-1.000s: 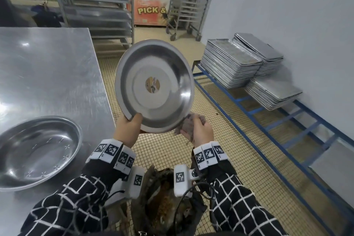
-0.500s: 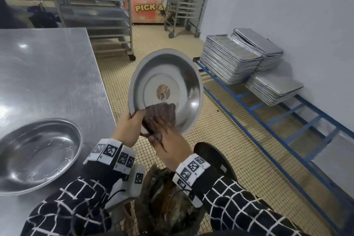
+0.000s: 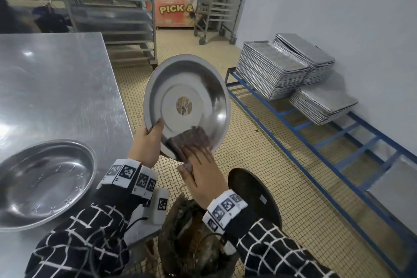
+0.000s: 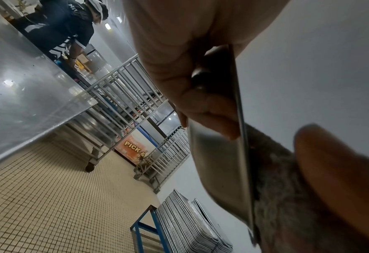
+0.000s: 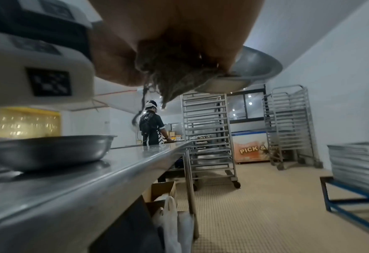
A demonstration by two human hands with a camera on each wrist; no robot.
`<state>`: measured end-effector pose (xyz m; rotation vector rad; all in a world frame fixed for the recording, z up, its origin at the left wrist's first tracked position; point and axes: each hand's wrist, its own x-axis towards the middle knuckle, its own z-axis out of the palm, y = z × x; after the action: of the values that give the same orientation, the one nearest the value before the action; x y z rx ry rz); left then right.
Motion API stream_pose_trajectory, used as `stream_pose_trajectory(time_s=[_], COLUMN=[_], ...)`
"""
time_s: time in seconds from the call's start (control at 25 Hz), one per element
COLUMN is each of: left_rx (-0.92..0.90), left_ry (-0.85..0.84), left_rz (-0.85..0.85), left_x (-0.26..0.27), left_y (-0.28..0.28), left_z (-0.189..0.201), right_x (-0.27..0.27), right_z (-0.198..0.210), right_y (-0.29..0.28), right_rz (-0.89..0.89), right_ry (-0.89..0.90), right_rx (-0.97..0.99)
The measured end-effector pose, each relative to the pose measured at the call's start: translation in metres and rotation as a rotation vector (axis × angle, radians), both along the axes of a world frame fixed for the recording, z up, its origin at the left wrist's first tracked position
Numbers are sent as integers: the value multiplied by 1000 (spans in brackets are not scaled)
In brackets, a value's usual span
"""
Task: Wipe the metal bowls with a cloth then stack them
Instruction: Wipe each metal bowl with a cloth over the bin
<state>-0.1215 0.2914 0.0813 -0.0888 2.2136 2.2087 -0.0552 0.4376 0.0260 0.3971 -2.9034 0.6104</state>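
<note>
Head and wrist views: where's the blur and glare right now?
Head view: motion blur on the cloth and right hand; soft glare on the steel table; straight rack lines bow near the edges. Left wrist view: left hand out of focus, held bowl seen edge-on. Right wrist view: cloth smeared, frame dim.

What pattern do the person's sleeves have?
Black sleeves with a thin white grid check, clearest in the head view.
</note>
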Motion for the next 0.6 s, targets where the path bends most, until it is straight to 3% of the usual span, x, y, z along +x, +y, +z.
stream_pose_trajectory(time_s=[0.16, 0.32, 0.4, 0.6], left_rx=[74, 132, 129, 91], left_ry=[-57, -185, -243, -315], left_rz=[-25, -65, -113, -236], left_x=[-3, -4, -6, -5], left_y=[-4, -10, -15, -18], left_z=[0, -4, -8, -14], right_x=[-3, -33, -44, -59], right_z=[-13, 4, 26, 57], right_y=[19, 56, 68, 98], right_rz=[-237, -523, -581, -568], right_ry=[85, -65, -56, -157], right_rx=[-77, -487, -643, -665])
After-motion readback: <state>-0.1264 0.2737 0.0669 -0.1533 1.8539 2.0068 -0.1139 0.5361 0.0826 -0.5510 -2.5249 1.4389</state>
